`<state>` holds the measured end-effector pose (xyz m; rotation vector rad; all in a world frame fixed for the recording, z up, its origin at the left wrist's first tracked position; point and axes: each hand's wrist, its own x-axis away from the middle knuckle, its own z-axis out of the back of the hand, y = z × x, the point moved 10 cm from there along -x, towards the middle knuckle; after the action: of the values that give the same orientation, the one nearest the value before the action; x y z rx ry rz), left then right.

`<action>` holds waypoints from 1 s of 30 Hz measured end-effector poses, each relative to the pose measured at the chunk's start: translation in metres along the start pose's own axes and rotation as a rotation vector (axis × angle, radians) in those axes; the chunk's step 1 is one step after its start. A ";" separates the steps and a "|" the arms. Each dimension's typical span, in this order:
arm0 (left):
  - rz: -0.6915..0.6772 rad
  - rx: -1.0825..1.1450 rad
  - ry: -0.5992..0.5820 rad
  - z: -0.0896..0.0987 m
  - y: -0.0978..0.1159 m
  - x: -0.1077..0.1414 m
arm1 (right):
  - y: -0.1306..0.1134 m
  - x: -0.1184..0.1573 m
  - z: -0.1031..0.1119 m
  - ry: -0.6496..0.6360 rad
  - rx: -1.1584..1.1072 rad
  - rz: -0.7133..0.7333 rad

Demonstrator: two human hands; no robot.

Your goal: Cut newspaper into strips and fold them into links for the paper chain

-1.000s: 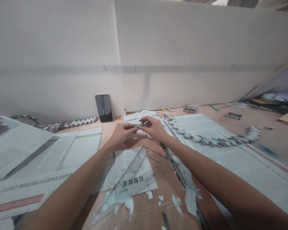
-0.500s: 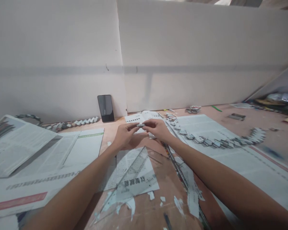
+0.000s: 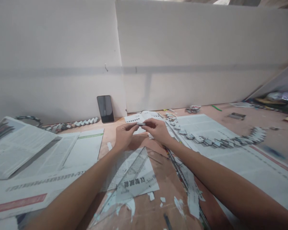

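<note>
My left hand [image 3: 124, 135] and my right hand [image 3: 157, 129] meet over the middle of the wooden table [image 3: 158, 204]. Together they pinch a small folded strip of newspaper [image 3: 141, 124] between thumbs and fingertips, just above an open booklet [image 3: 144, 117]. A long chain of folded paper links [image 3: 220, 140] curves across the newspaper sheet on the right. Another such chain [image 3: 74, 124] lies along the wall on the left. A clear triangle ruler [image 3: 127, 182] rests on a cut piece of newspaper between my forearms.
A black phone [image 3: 105, 108] leans against the white board wall. Newspaper sheets [image 3: 31, 153] cover the left side and a large sheet [image 3: 249, 163] covers the right. Paper scraps [image 3: 177, 201] and thin strips litter the near table. Clutter [image 3: 276, 99] sits at the far right.
Both hands stay together on the folded strip, shifting slightly as the fingers work it. The view has drifted a little; nothing else on the table has moved.
</note>
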<state>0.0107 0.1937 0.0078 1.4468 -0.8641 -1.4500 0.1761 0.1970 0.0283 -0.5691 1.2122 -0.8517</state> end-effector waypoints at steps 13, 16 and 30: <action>-0.035 -0.091 -0.055 0.002 0.000 -0.003 | -0.007 0.002 -0.001 -0.063 0.162 0.060; -0.053 -0.109 -0.071 0.001 0.000 -0.003 | -0.007 0.003 -0.002 -0.075 0.177 0.069; -0.118 -0.228 -0.119 -0.004 0.013 -0.004 | -0.003 0.003 -0.010 -0.116 0.137 -0.050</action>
<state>0.0161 0.1930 0.0214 1.2685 -0.6690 -1.6787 0.1657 0.1929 0.0261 -0.5323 1.0298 -0.9242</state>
